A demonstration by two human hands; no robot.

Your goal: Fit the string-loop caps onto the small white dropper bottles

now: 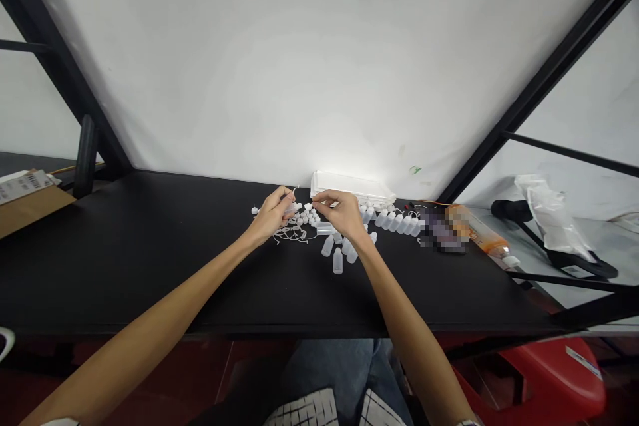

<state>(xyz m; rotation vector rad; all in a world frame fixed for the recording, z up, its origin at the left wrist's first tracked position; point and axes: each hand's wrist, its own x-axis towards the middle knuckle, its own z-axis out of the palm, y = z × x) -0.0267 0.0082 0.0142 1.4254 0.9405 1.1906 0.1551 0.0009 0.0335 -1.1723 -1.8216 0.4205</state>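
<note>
Near the middle of the black table, my left hand [272,215] is closed around a small translucent bottle [289,209], partly hidden by the fingers. Just to its right, my right hand [342,211] has its thumb and fingertips pinched together; what they hold is too small to make out. Between and below the hands lies a pile of white caps [307,216]. Thin white loops [293,234] are scattered in front of the pile. Several translucent bottles [338,261] lie below my right hand, and a row of capped bottles [399,222] extends to its right.
White flat trays or boxes [349,184] lie against the wall behind my right hand. An orange-labelled bottle [482,234] is at the table's right end. A cardboard box [34,203] stands far left. Black frame posts [539,80] rise at both sides; a red stool [554,379] is below right.
</note>
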